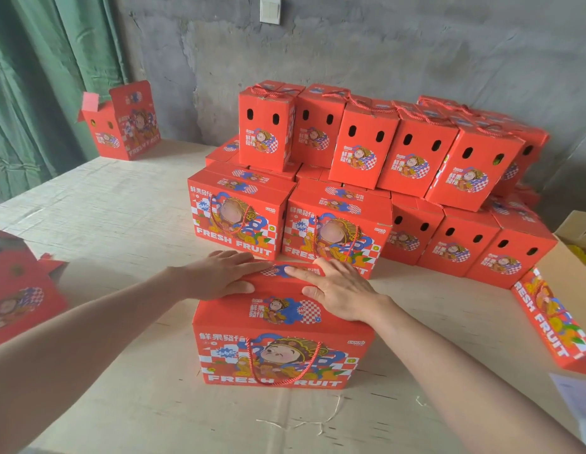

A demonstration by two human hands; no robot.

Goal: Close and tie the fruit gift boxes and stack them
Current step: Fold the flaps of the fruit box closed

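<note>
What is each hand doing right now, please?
Left hand: open, pressing flat on the gift box top.
Right hand: open, palm down on the same top.

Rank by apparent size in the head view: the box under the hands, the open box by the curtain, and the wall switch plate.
1. Box under the hands: largest, though nearest the camera.
2. Open box by the curtain: looks smaller, but farther off; true size may match.
3. Wall switch plate: smallest.
</note>
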